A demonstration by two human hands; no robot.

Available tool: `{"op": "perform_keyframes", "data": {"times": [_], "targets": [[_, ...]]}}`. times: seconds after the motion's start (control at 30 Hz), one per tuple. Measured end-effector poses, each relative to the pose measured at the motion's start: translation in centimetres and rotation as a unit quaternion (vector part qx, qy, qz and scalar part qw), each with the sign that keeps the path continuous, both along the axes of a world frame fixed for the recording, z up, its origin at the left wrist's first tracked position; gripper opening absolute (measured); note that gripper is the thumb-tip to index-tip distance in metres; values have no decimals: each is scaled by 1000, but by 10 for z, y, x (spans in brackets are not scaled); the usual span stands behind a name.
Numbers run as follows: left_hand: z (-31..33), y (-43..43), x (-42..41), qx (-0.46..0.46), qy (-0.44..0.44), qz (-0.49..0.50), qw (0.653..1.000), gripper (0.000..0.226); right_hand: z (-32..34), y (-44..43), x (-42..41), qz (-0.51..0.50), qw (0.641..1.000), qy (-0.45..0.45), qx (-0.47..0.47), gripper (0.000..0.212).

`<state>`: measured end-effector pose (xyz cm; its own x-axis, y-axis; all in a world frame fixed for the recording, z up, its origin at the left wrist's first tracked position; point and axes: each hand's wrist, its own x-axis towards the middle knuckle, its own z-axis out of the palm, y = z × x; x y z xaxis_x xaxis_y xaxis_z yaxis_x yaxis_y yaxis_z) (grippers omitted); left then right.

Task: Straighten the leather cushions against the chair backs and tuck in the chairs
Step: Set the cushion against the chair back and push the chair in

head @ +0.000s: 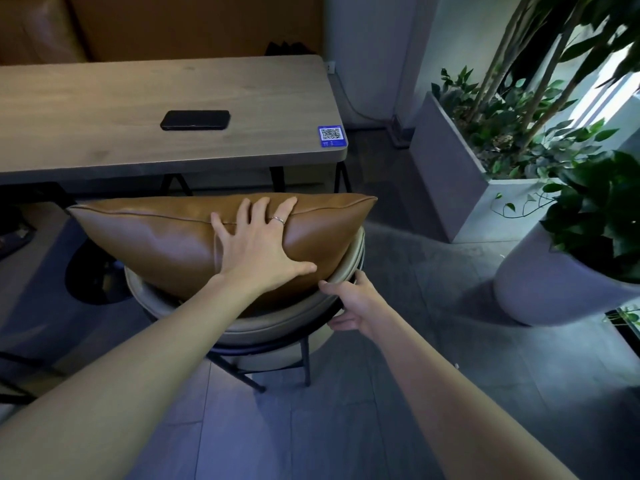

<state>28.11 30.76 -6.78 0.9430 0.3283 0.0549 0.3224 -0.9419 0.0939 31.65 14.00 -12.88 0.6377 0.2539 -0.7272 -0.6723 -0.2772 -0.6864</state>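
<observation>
— In front of the wooden surface, where does the chair stand?

— Just short of its near edge, with its curved back toward the camera. The seat is hidden, so how far it sits under the surface I cannot tell. The dark metal legs rest on grey floor tiles.

— And the leather cushion?

— It lies across the top of the chair back, long side level, wider than the chair, so both ends overhang. Its far seam runs close to the surface's near edge.

— What are the hands doing?

— The left hand is open, fingers spread, palm pressed flat on the cushion's near face; a ring shows on one finger. The right hand is closed around the right rim of the chair back, thumb on top, fingers underneath.

— Any room to move?

— To the right there is open floor between the chair and a grey rectangular planter. A round pot with a leafy plant stands nearer on that side. To the left, dark furniture sits close, too dim to make out.

— And on the surface?

— A dark phone lies flat near the middle, and a blue QR sticker sits at the near right corner. A brown upholstered bench runs behind.
</observation>
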Motion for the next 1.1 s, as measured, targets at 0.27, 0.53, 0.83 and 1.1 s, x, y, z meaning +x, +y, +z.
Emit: {"op": "perform_keyframes", "data": {"times": [0.27,0.53,0.83,1.1], "targets": [[-6,-3,5,10,12,5,1000,115,-3,-3,6,25,1000,8,0,97],[-5,-3,2,11,13,2,1000,113,-10,2,-1,-34,999,4,19,109],[-4,2,-3,8,10,3,1000,112,-10,12,-10,-75,997,4,23,102],[-4,2,-3,12,11,4,1000,111,-15,13,-9,-58,998,-5,27,98]]}}
